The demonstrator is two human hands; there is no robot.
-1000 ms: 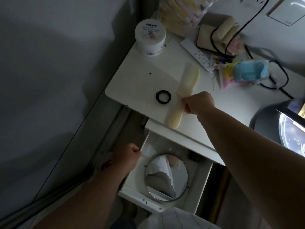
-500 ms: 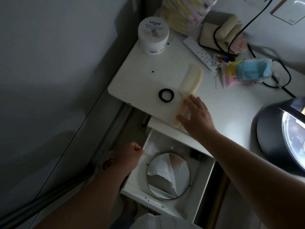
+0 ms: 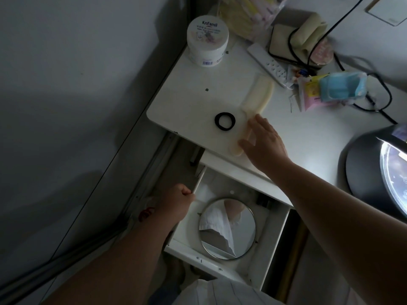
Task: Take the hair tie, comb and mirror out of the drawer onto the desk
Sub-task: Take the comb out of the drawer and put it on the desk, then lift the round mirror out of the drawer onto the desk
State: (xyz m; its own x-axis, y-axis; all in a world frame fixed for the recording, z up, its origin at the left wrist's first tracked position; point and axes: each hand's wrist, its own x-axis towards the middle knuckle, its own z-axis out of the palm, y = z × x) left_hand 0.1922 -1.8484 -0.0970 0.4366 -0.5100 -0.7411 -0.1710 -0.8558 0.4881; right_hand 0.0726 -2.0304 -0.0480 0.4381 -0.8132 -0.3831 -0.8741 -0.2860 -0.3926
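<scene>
A black hair tie [image 3: 224,121] lies on the white desk [image 3: 182,102] near its front left corner. Just right of it lies a cream comb [image 3: 256,100], set diagonally with its handle toward the desk's front edge. My right hand [image 3: 265,144] hovers flat over the comb's handle with fingers spread, holding nothing. Below the desk the white drawer [image 3: 189,252] stands pulled out. A round mirror [image 3: 228,228] lies flat inside it. My left hand [image 3: 176,202] is closed on the drawer's left wall.
On the desk's far side stand a white cream jar [image 3: 207,39], a white remote [image 3: 267,63], a tissue pack [image 3: 341,86], black cables [image 3: 378,93] and a plastic bag [image 3: 248,12]. A dark round appliance [image 3: 378,168] sits at the right. A grey wall [image 3: 77,84] borders the left.
My right hand has let go of the comb, opened and drawn back slightly toward the front edge. The comb now lies free on the desk. My left hand stays on the drawer.
</scene>
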